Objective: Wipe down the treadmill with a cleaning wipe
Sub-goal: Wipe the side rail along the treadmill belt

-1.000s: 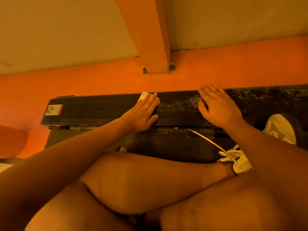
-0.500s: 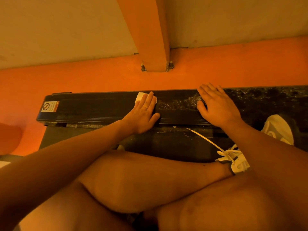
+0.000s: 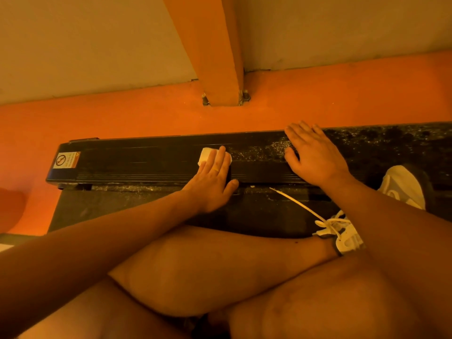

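A seated person presses a white wipe (image 3: 205,155) onto the black side rail (image 3: 137,165) of a treadmill, the left hand (image 3: 212,177) laid flat over it with fingers straight and thumb out toward the near edge. The wipe lies under the fingertips, its corner showing on their far-left side. The rail's long axis runs left to right across the scene, and any stroke must follow that line. Pale dust (image 3: 259,150) speckles the rail just right of the wipe and carries on past the right hand (image 3: 315,160), which rests palm down on the rail with fingers spread, holding nothing and sitting on the dirty stretch. The left hand is the nearer to that first patch, which lies between the two hands. Left of the wipe, toward the warning label (image 3: 66,160), the rail looks darker and perhaps already cleaned, though the orange light makes that hard to judge. The job appears roughly half done on this rail; the right hand would likely need to lift clear
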`<state>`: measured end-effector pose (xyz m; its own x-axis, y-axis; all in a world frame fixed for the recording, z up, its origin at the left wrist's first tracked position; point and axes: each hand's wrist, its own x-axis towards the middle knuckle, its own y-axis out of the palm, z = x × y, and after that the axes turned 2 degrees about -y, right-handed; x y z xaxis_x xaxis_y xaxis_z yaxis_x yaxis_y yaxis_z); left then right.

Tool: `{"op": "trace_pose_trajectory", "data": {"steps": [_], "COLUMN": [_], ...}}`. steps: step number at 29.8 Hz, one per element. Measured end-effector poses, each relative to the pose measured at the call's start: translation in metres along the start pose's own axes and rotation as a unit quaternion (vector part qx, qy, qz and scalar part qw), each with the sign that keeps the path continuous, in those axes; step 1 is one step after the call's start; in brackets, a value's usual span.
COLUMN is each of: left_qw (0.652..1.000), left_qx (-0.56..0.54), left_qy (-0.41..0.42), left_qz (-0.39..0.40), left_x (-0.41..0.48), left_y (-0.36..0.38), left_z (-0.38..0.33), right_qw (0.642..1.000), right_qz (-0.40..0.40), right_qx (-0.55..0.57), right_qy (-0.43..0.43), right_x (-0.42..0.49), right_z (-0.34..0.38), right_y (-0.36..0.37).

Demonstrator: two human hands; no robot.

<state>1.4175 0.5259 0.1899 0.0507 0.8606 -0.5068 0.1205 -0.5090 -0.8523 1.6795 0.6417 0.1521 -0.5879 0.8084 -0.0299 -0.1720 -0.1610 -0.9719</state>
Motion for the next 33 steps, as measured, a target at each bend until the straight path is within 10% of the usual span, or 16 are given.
{"op": "trace_pose_trajectory", "data": {"steps": [33], "left_qw": [0.999], "left_qx": [-0.025], "left_qy": [0.005], "left_qz": [-0.034], "left_x": [0.044], "left_y": [-0.023], "left_z": [-0.005], "right_qw": [1.0], "right_qz": [0.005], "right_qx": [0.01], "right_qy": [0.004], "right_x": [-0.002], "right_z": [0.0], "right_y": [-0.002]}}
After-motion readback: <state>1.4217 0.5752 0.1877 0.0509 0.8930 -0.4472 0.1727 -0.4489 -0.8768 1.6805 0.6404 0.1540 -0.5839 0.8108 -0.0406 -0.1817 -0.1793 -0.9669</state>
